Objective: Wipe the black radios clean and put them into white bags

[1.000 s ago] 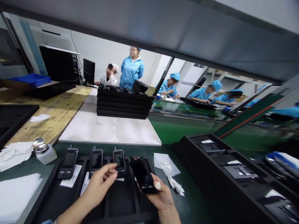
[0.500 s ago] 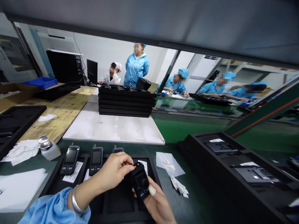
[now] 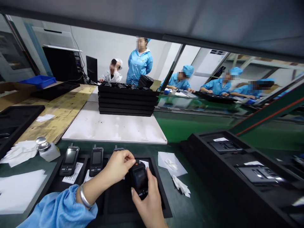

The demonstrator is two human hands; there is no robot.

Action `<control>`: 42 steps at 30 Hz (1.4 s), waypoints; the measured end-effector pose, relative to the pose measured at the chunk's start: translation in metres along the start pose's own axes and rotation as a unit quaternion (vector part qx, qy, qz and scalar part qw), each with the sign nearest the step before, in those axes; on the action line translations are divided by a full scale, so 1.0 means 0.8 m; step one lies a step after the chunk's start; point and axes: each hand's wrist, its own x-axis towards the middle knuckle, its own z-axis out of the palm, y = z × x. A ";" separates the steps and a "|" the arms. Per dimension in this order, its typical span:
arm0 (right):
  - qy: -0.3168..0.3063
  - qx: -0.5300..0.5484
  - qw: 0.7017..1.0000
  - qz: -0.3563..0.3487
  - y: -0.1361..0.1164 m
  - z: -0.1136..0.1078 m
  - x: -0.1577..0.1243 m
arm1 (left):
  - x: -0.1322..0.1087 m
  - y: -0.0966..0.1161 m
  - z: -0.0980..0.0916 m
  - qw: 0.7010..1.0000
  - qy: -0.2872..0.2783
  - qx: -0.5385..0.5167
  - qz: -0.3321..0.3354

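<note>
My right hand (image 3: 148, 202) grips a small black handset (image 3: 139, 179) upright, screen toward me, above a black foam tray (image 3: 163, 202) on the green bench. The fingertips of my left hand (image 3: 118, 165) are pinched at the handset's top, beside its orange button. Two more handsets (image 3: 69, 157) (image 3: 96, 157) lie in the tray's left slots with paper labels under them. A third handset's antenna (image 3: 118, 148) shows just behind my left hand.
A stack of black trays (image 3: 125, 99) stands on a white board (image 3: 114, 128) ahead. A large black tray with devices (image 3: 237, 164) sits at the right. A small white dispenser bottle (image 3: 48, 150), white cloths (image 3: 20, 151) and paper scraps (image 3: 181, 186) lie around. Several people sit and stand beyond.
My left hand has come from the tray's middle to the top of the handset and pinched there. My right hand has turned the handset upright and drawn it nearer.
</note>
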 end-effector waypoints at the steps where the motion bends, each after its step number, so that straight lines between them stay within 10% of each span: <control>1: 0.011 -0.015 1.000 0.006 0.002 -0.001 0.009 | -0.002 0.001 0.000 1.000 0.014 0.012 0.020; 6: 0.036 -0.093 0.990 0.094 0.022 0.006 0.062 | -0.047 -0.018 0.010 0.978 0.028 0.144 0.146; 13: -0.032 -0.173 0.974 0.142 0.026 0.032 0.089 | -0.113 -0.094 0.048 0.958 -0.086 0.234 0.139; 28: 0.048 -0.167 0.984 0.049 0.053 0.064 0.087 | -0.120 -0.111 0.053 0.941 -0.089 0.274 0.176; 38: 0.192 -0.283 0.939 0.021 0.127 -0.097 0.030 | -0.098 -0.084 0.055 0.908 -0.096 0.346 0.215; 42: 0.146 -0.328 0.933 0.022 0.174 -0.133 0.005 | -0.066 -0.079 0.089 0.889 -0.132 0.385 0.211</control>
